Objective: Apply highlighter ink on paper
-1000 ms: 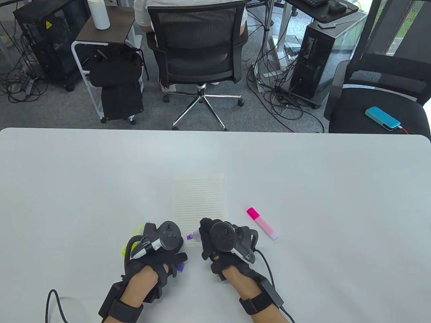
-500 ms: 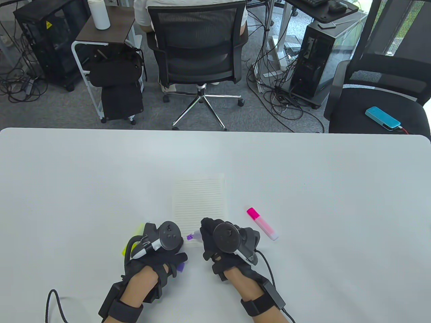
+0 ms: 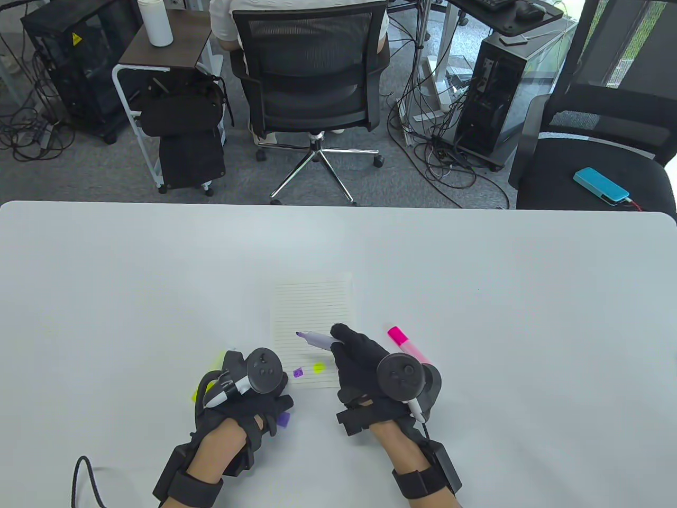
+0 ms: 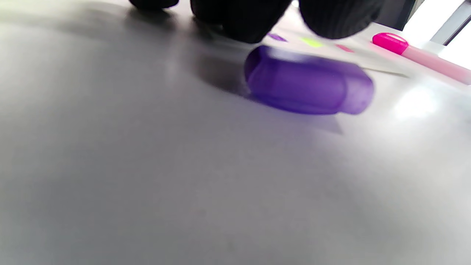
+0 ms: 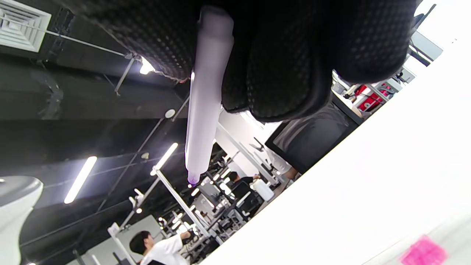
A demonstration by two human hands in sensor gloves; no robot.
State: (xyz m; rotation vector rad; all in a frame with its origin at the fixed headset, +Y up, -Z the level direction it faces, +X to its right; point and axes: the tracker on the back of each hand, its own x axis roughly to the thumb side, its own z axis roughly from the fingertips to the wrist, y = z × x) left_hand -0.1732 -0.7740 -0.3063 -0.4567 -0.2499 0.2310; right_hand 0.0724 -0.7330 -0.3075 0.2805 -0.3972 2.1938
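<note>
A lined sheet of paper [image 3: 312, 312] lies on the white table [image 3: 476, 275]. My right hand [image 3: 359, 354] grips an uncapped purple highlighter [image 3: 317, 340] [image 5: 202, 103], its tip pointing left over the middle of the sheet. Near the sheet's bottom edge are a purple mark [image 3: 298, 372] and a yellow mark [image 3: 318, 367]. My left hand [image 3: 254, 402] rests flat on the table left of the sheet. The purple cap [image 3: 283, 419] [image 4: 309, 86] lies loose on the table by its fingers [image 4: 239, 18]. A yellow highlighter [image 3: 217, 362] is partly hidden under that hand.
A capped pink highlighter [image 3: 407, 346] [image 4: 419, 57] lies just right of the paper, close behind my right hand. Beyond the table's far edge stand an office chair [image 3: 312, 79] with a person seated, and computer towers.
My right hand has moved right and away from the sheet's bottom edge, swinging the purple highlighter's tip up over the sheet's middle and uncovering the purple and yellow marks. The left hand stayed still.
</note>
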